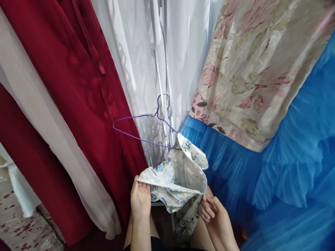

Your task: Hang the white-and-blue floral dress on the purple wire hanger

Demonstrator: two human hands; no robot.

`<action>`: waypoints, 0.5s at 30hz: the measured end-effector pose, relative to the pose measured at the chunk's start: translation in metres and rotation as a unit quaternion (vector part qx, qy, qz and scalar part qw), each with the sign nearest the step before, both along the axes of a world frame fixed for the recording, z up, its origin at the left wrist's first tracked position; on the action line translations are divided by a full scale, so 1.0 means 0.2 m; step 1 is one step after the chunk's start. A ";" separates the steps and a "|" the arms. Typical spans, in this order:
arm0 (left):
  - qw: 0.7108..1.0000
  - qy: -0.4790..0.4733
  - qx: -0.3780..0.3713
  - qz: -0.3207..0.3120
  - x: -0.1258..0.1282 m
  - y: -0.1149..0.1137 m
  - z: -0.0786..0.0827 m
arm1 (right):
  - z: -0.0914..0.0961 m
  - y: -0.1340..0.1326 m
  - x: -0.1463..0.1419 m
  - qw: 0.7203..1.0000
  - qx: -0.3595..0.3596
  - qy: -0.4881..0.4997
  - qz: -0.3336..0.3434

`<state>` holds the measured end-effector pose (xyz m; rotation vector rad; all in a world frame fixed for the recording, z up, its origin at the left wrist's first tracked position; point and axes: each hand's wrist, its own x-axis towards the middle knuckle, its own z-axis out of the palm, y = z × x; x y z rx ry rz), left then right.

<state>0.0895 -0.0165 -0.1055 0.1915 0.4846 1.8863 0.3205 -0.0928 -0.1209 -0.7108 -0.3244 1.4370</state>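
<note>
A white dress with a blue and yellow flower print hangs by one side from a purple wire hanger. The hanger's other arm is bare. My left hand, palm up, grips the left end of the dress's open edge, its fingers partly hidden under the cloth. At the lower right end of that edge, my right hand pinches a small spot that looks like a zipper's end; the detail is too small to be sure. Between my hands the opening gapes and shows the pale inside. The lower dress drops between my knees.
Long red cloth and a pale sheer panel hang on the left. White garments with dangling straps are behind the hanger. On the right hang a floral beige garment and a ruffled blue skirt.
</note>
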 end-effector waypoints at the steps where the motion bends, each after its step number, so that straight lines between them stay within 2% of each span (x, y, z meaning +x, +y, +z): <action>1: 1.000 0.010 0.004 0.005 0.04 -0.02 0.02 | -0.02 0.01 0.01 1.000 -0.012 0.023 -0.004; 4: 0.995 0.081 0.050 -0.006 0.12 -0.11 0.11 | -0.02 0.01 -0.02 0.998 -0.021 0.051 -0.008; 7: 0.983 0.149 0.102 -0.040 0.18 -0.20 0.20 | 0.03 -0.02 -0.10 0.999 -0.018 0.029 -0.026; 11: 0.962 0.205 0.132 -0.126 0.27 -0.33 0.26 | 0.11 -0.07 -0.19 0.996 0.006 -0.068 -0.055; 15: 0.928 0.247 0.184 -0.211 0.36 -0.41 0.29 | 0.13 -0.09 -0.20 0.974 0.058 -0.217 -0.032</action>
